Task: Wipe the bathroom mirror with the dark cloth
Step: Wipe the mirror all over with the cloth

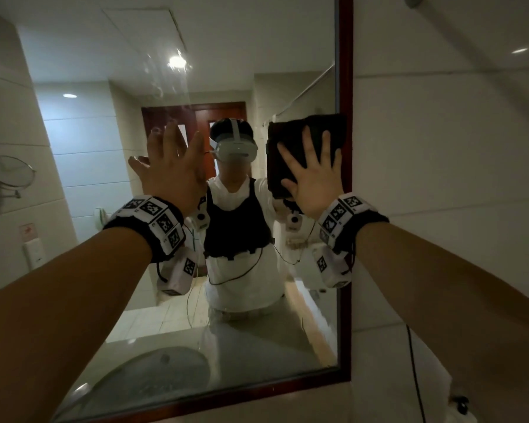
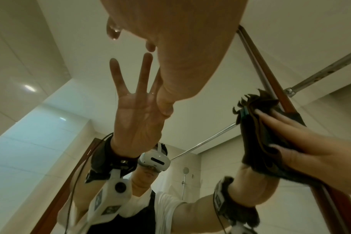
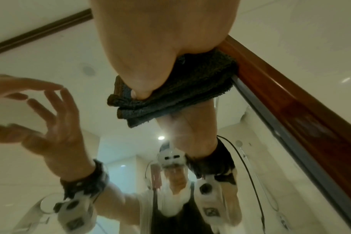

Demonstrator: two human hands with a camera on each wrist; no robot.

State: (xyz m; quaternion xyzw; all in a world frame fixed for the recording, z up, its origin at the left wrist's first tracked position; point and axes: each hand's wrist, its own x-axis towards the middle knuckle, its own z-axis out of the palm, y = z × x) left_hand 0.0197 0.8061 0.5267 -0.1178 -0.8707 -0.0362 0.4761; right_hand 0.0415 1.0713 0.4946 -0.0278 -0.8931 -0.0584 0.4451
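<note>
The wiping looks well under way but, as a judgement, not finished: the right hand point(image 1: 313, 181) lies flat with fingers spread, pressing the folded dark cloth point(image 1: 290, 148) against the mirror point(image 1: 104, 209) right up at the red-brown wooden frame point(image 1: 345, 239), about halfway up the frame's right side. Streaks and smears show on the glass well to the left of the frame and higher up, near a reflected ceiling light, so that part at least seems left to do; the lower glass is too dim to judge. The left hand point(image 1: 174, 166) holds nothing, its fingers straight and loosely spread at the glass, well left of the frame; whether it touches cannot be told. Beyond the frame's right side is tiled wall point(image 1: 446, 178); a small round shaving mirror point(image 1: 8, 174) shows far to the left of the frame. The frame itself blocks any further stroke to the right, and the empty left hand stands in the path of a leftward sweep.
</note>
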